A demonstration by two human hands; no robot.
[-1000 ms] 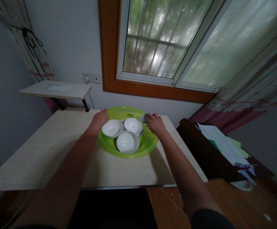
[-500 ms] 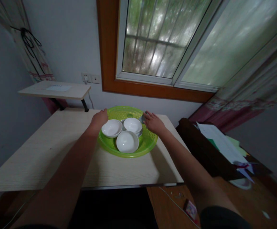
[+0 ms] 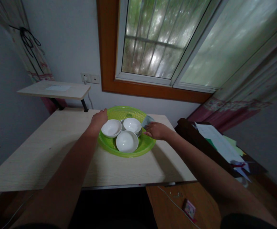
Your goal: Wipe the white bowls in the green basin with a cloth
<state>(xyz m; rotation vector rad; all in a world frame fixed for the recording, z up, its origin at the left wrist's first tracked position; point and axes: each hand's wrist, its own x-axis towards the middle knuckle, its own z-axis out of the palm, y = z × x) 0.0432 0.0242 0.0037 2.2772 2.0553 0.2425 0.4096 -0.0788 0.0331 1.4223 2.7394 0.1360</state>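
A bright green plastic basin (image 3: pixel 126 155) stands on the desk. Inside it are three white bowls: one at left (image 3: pixel 111 128), one at the back right (image 3: pixel 132 125) and one in front (image 3: pixel 127 142). Something greyish shows partly under the bowls, too hidden to name. My left hand (image 3: pixel 99 119) is closed on the basin's left rim. At the right rim, my right hand (image 3: pixel 156 130) presses a grey-blue cloth (image 3: pixel 147 121) against the basin, its fingers bent over the edge.
The pale wooden desk (image 3: pixel 57 149) carries a raised shelf (image 3: pixel 57 90) with a paper sheet on its left. A wall and window (image 3: pixel 152 41) rise behind. To the right is a dark piece of furniture (image 3: pixel 188 136) with papers. A cable and a small box (image 3: pixel 189 208) lie on the floor.
My right hand has slid toward me along the basin's right rim, and more of the cloth now shows behind it. My left hand and the bowls have stayed in place.
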